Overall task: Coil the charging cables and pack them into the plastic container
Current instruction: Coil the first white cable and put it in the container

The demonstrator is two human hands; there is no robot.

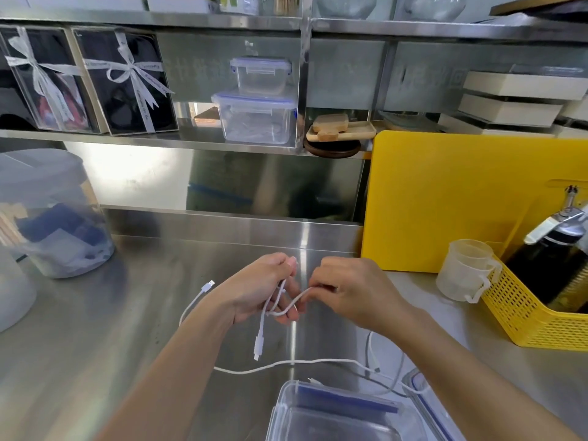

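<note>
My left hand (261,288) and my right hand (353,291) are close together above the steel counter, both gripping a thin white charging cable (280,305). A loop crosses between my fingers. One plug end (258,345) dangles below my left hand. Another connector (210,284) sticks out to the left of my wrist. More white cable (286,364) trails across the counter toward the right. An open clear plastic container (321,415) with blue trim sits at the bottom, nearest me, and its lid (423,389) lies at its right.
A yellow cutting board (445,198) leans against the back on the right. In front of it stand a yellow basket (521,316) with a dark bottle and a clear measuring cup (464,268). A lidded tub (54,214) stands at left. Stacked clear containers (257,100) sit on the shelf.
</note>
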